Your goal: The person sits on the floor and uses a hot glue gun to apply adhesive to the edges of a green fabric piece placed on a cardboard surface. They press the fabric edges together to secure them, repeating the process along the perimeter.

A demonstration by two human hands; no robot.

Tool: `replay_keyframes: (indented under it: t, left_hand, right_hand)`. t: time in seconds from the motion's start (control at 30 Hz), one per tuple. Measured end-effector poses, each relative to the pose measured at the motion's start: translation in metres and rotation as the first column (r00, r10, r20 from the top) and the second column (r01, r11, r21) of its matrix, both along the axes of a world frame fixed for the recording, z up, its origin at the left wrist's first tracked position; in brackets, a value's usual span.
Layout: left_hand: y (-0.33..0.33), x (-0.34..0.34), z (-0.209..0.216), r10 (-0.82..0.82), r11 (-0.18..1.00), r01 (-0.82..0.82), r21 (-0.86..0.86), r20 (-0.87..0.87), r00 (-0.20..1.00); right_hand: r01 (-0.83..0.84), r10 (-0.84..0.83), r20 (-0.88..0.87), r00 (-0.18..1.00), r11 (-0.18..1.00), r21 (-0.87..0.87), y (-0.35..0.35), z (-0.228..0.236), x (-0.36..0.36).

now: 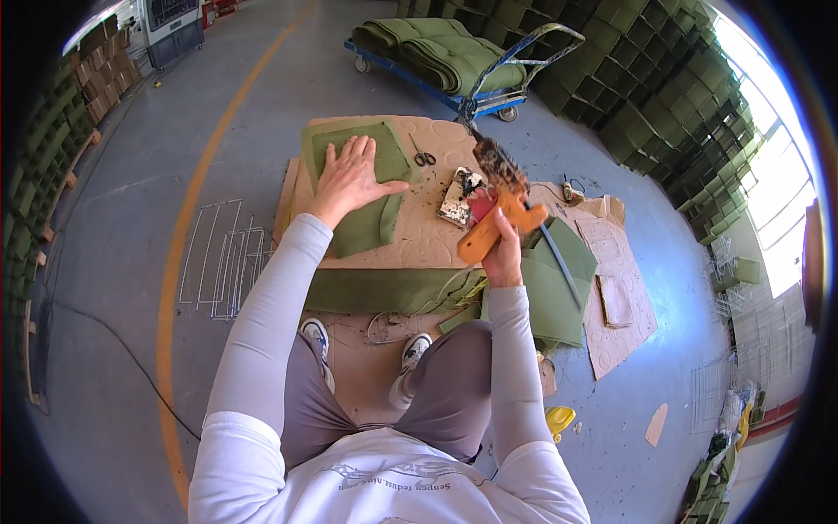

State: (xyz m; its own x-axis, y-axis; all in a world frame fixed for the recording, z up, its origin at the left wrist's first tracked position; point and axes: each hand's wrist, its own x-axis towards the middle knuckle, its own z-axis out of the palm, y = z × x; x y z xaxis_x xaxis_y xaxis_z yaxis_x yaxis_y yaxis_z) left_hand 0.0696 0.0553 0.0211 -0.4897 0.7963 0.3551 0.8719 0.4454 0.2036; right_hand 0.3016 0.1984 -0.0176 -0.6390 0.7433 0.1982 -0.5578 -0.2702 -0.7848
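My left hand (351, 177) lies flat, fingers stretched, on a folded piece of green fabric (360, 234) on the cardboard-topped work surface (428, 236). In my right hand (504, 255) is an orange glue gun (482, 241), raised over the right side of the surface. Its front is crusted with dark residue, and its thin nozzle points away from me. Black-handled scissors (424, 159) rest beyond the fabric's right edge. Between scissors and glue gun sits a white block (456, 208) smeared with black; the glue gun partly covers what lies beside it.
More green sheets (554, 310) and a blue-grey rod (561, 265) lie at the right. White wire frames (229, 271) stand on the floor at left. A blue cart (410, 80) bears green fabric at the back. Green stacks (637, 131) line the right wall. A cable (113, 336) crosses the floor.
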Motion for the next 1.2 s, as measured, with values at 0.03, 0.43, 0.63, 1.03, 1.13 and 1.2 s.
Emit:
replay_keyframes:
  t: [0.03, 0.43, 0.63, 1.03, 1.13, 1.2]
  left_hand:
    - [0.004, 0.004, 0.0, -0.007, 1.0, 0.007, -0.002, -0.003, 1.0]
    - [-0.029, 0.016, -0.009, -0.077, 0.995, 0.085, 0.048, -0.139, 0.987]
    - [-0.029, 0.019, -0.006, -0.117, 0.991, 0.124, 0.042, -0.136, 0.984]
    - [-0.031, 0.021, -0.004, -0.151, 0.988, 0.154, 0.02, -0.106, 0.983]
    - [-0.029, 0.021, -0.004, -0.148, 0.988, 0.153, 0.035, -0.11, 0.983]
    - [-0.029, 0.02, -0.006, -0.144, 0.986, 0.152, 0.062, -0.118, 0.983]
  right_hand:
    - [-0.038, 0.038, 0.006, 0.999, 0.999, 0.035, -0.003, 0.001, 0.004]
    - [-0.205, 0.189, 0.208, 0.96, 0.977, 0.055, 0.022, 0.021, -0.023]
    - [-0.376, 0.379, 0.184, 0.907, 0.925, -0.055, 0.038, 0.02, -0.061]
    - [-0.336, 0.327, 0.298, 0.897, 0.941, -0.022, 0.059, 0.002, -0.087]
    - [-0.225, 0.217, 0.301, 0.929, 0.974, -0.01, 0.063, -0.008, -0.091]
    - [-0.251, 0.256, 0.2, 0.946, 0.967, -0.053, 0.059, -0.013, -0.082]
